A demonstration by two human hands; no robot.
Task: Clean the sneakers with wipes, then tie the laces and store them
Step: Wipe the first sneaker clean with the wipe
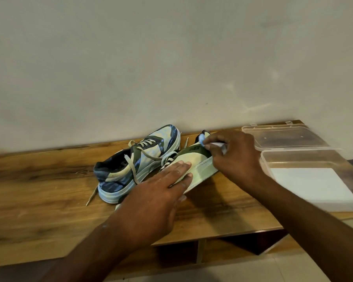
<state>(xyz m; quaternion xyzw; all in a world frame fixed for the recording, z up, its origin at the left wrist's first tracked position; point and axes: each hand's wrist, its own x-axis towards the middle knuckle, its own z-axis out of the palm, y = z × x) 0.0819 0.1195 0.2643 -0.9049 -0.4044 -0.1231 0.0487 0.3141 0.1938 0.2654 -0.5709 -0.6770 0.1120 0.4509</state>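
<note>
Pinching one wipe (202,137), right hand (235,153); left hand (157,192) flat on sneaker (200,165) | two sneakers

One head-worn view looks forward and down, close over the brown wooden tabletop (49,180), facing the plain pale wall (130,58) behind it.

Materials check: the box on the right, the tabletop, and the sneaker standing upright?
Box: clear, slightly frosted plastic by the look; the wood shows through its walls. Tabletop: wood or wood-look laminate with streaked brown grain and a low sheen. Upright sneaker: apparently patterned blue-and-beige fabric upper, pale rubbery sole, flat woven laces.
</note>
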